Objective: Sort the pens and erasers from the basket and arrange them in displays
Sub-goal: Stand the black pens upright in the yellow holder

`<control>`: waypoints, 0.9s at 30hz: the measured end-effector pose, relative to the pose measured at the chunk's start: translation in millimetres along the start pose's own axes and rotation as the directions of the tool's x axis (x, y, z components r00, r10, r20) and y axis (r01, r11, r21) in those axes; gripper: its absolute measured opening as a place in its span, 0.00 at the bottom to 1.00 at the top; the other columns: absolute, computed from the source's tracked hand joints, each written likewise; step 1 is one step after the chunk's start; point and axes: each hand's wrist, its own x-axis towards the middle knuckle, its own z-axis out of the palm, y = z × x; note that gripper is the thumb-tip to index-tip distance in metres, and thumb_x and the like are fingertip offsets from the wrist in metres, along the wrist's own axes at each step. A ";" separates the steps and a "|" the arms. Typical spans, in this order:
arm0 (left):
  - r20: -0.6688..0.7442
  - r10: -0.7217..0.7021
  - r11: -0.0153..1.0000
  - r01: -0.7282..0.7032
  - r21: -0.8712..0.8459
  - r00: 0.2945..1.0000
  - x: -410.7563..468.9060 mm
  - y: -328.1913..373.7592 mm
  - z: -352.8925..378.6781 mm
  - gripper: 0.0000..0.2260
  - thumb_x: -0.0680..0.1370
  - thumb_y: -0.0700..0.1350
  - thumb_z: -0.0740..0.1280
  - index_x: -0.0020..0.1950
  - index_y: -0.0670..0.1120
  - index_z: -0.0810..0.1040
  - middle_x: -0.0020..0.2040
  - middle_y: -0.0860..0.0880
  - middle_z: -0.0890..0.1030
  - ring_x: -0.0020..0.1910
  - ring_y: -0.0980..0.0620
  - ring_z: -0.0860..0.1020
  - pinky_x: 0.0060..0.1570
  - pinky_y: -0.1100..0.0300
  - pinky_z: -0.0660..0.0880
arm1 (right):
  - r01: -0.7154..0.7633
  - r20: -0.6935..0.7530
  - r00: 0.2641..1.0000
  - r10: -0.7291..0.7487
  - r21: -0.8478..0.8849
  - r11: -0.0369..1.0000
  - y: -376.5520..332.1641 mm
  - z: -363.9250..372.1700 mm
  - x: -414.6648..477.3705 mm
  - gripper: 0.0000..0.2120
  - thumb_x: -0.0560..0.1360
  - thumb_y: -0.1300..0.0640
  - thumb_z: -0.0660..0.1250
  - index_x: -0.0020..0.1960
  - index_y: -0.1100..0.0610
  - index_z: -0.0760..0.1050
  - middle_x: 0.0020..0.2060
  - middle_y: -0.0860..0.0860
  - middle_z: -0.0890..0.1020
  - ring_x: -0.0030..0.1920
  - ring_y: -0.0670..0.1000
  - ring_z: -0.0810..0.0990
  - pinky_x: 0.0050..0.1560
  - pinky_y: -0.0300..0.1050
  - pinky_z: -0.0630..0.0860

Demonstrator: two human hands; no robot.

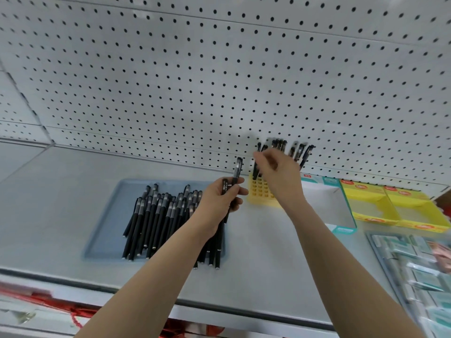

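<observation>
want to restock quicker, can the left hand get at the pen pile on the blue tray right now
Probably yes: the pile lies uncovered right beside the left hand, though that hand grips pens, so its fingers are busy.

White pegboard [219, 69] rises behind the grey shelf [56, 196]; blurred packets [415, 264] lie at right.

- Pegboard [219, 81]: painted metal is seen, matt pale grey, perforated throughout.
- Shelf [61, 191]: a smooth, matt grey surface is shown.
- Tray [107, 215]: dull blue-grey plastic is noted.
- Pens [151, 220]: matt black plastic barrels are seen.
- Yellow rack [260, 189]: smooth plastic is shown.
- Yellow boxes [390, 203]: printed cardboard is seen.
</observation>
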 end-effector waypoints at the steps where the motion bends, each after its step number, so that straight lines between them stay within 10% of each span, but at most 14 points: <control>1: 0.015 0.003 1.000 -0.003 0.012 1.000 0.5 -0.7 4.3 0.09 0.82 0.38 0.60 0.59 0.43 0.77 0.44 0.47 0.83 0.35 0.54 0.76 0.38 0.63 0.75 | -0.009 0.102 0.995 0.005 0.044 0.999 -6.4 0.4 -6.4 0.11 0.77 0.44 0.66 0.46 0.51 0.79 0.36 0.43 0.81 0.36 0.41 0.78 0.38 0.31 0.72; 5: 0.078 0.003 0.997 -0.008 0.073 0.997 0.3 -5.1 18.2 0.08 0.83 0.39 0.60 0.57 0.45 0.77 0.46 0.47 0.83 0.44 0.51 0.80 0.50 0.58 0.79 | -0.024 0.246 0.969 -0.003 0.107 0.994 -4.8 -2.3 -12.5 0.08 0.76 0.49 0.69 0.40 0.51 0.77 0.33 0.47 0.80 0.35 0.45 0.79 0.39 0.39 0.75; 9: 0.058 -0.022 0.993 0.015 0.119 0.998 -2.2 -5.3 13.4 0.10 0.84 0.43 0.58 0.62 0.49 0.75 0.54 0.49 0.83 0.53 0.51 0.81 0.57 0.57 0.77 | -0.167 0.012 0.985 0.170 0.290 0.942 13.5 -26.5 1.6 0.08 0.77 0.52 0.68 0.47 0.57 0.78 0.35 0.51 0.83 0.33 0.47 0.81 0.42 0.47 0.81; 13: -0.009 -0.054 0.993 0.055 0.102 0.998 -6.0 -2.0 7.6 0.10 0.84 0.47 0.58 0.64 0.48 0.71 0.46 0.48 0.81 0.31 0.55 0.74 0.37 0.61 0.75 | -0.119 -0.261 0.949 0.177 0.221 0.968 28.7 -40.0 16.6 0.08 0.78 0.53 0.66 0.46 0.58 0.76 0.36 0.51 0.84 0.34 0.44 0.84 0.46 0.45 0.79; 27: -0.050 -0.042 0.995 0.037 -0.092 0.998 -1.4 -0.9 -2.0 0.11 0.83 0.37 0.56 0.58 0.41 0.78 0.43 0.46 0.76 0.41 0.51 0.76 0.60 0.52 0.77 | 0.084 -0.119 0.988 -0.101 -0.144 0.986 43.0 -7.0 39.2 0.08 0.80 0.54 0.62 0.50 0.59 0.74 0.35 0.54 0.82 0.36 0.55 0.82 0.42 0.51 0.78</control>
